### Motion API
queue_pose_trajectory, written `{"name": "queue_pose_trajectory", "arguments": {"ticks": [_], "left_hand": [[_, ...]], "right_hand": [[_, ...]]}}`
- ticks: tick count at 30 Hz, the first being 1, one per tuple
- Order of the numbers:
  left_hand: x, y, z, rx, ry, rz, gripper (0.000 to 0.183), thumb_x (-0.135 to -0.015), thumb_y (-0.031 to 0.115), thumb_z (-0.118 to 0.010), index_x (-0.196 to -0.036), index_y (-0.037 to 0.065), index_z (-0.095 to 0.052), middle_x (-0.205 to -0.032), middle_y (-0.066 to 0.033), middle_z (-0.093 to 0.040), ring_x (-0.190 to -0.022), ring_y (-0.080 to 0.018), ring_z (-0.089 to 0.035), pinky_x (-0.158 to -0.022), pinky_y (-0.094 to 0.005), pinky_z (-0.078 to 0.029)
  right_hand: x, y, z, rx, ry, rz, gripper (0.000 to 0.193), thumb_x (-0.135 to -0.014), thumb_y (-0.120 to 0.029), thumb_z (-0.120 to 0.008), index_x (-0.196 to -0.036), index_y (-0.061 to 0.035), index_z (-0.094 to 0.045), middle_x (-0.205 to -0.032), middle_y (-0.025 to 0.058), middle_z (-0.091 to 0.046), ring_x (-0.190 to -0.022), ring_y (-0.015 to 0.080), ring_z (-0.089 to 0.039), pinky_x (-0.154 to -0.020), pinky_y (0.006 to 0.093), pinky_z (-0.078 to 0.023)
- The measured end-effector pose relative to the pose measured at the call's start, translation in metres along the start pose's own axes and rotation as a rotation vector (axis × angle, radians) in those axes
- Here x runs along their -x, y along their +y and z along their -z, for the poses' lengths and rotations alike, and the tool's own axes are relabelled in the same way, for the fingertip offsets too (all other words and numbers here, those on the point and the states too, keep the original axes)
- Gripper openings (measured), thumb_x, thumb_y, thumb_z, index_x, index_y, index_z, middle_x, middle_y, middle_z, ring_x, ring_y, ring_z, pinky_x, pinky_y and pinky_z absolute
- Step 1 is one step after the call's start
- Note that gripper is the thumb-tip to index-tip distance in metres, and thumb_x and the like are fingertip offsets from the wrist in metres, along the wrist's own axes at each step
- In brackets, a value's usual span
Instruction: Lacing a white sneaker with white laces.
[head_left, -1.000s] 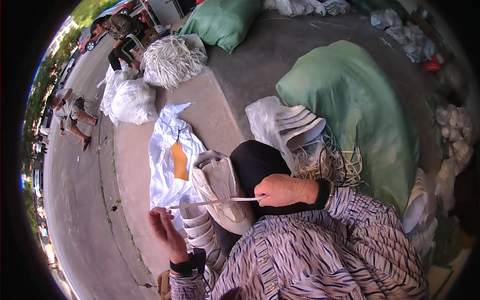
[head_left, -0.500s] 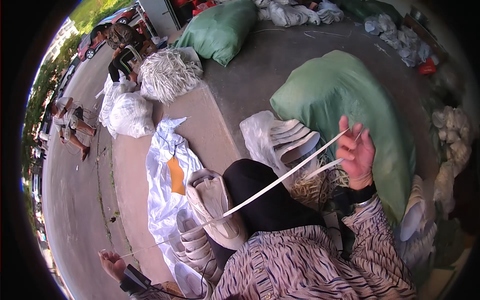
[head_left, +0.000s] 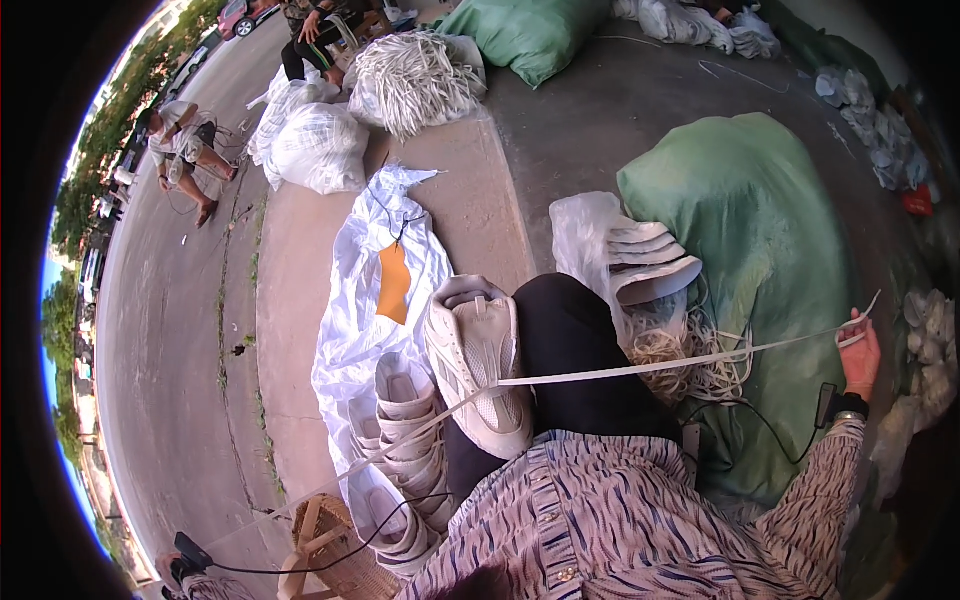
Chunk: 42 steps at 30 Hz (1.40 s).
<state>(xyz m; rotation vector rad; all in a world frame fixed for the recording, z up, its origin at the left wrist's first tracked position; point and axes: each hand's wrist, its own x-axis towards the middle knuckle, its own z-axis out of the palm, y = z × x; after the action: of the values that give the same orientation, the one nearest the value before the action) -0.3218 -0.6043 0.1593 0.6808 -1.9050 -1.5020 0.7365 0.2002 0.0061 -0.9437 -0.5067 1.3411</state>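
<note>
Fingers R [head_left: 861,346] gripping 1 lace [head_left: 620,373] | across 1 shoe [head_left: 476,345] | L fingers [head_left: 170,570]: can't tell

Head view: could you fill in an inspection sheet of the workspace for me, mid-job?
Surface: black-clad lap, shoe resting on it; pavement beyond.
Job's things: pale shoe, toe toward the wearer; white lace stretched across it, threading unclear.
Clutter: stacked pale footwear, white sheet, orange piece, tangled laces, green sack.
Grips: right grip pinches the lace near its end; left grip at the picture's edge, hold unclear.
Cables: black cable at the left wrist; another near the right.
Surroundings: seated person, red car.
</note>
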Motion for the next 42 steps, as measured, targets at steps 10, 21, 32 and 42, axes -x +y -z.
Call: {"name": "queue_pose_trajectory", "arguments": {"ticks": [10,21,32,42], "left_hand": [[-0.030,-0.009,0.045,-0.006,0.057,0.082,0.041,-0.092,0.042,-0.064,-0.117,0.012,-0.055,-0.077,0.0055,-0.053,-0.051,-0.0053,-0.033,-0.044,-0.0215,-0.026],[0.253,-0.001,-0.161,0.051,-1.180,0.274,0.047,-0.094,0.025,-0.062,-0.136,0.006,-0.052,-0.090,0.0048,-0.063,-0.048,0.0008,-0.032,-0.039,-0.0166,-0.022],[0.636,0.017,-0.141,-0.183,-2.216,0.538,0.034,-0.101,0.037,-0.053,-0.096,0.004,-0.062,-0.072,-0.0080,-0.066,-0.045,-0.0042,-0.036,-0.042,-0.0208,-0.027],[0.707,-0.015,-0.163,-0.441,-2.049,-1.138,0.023,-0.086,0.021,-0.057,-0.086,0.001,-0.067,-0.077,-0.0244,-0.065,-0.076,-0.0428,-0.065,-0.069,-0.0474,-0.053]], "right_hand": [[-0.052,-0.036,0.062,-0.319,0.094,0.100,0.028,-0.096,-0.007,-0.056,-0.123,-0.0031,-0.060,-0.101,0.0060,-0.065,-0.089,0.0179,-0.059,-0.088,0.0363,-0.047],[-0.059,0.101,-0.088,0.436,0.159,0.045,0.027,-0.094,-0.028,-0.059,-0.110,-0.0062,-0.058,-0.074,0.0042,-0.060,-0.043,0.0060,-0.032,-0.039,0.0229,-0.022],[0.198,0.302,-0.400,0.989,-1.101,0.018,0.017,-0.091,-0.015,-0.059,-0.096,-0.0029,-0.069,-0.070,0.0084,-0.066,-0.060,0.0184,-0.065,-0.056,0.0310,-0.052],[0.243,0.315,-0.367,1.293,-1.096,0.579,0.006,-0.085,-0.009,-0.059,-0.081,-0.0054,-0.062,-0.073,0.0165,-0.066,-0.072,0.0363,-0.067,-0.065,0.0455,-0.054]]}}
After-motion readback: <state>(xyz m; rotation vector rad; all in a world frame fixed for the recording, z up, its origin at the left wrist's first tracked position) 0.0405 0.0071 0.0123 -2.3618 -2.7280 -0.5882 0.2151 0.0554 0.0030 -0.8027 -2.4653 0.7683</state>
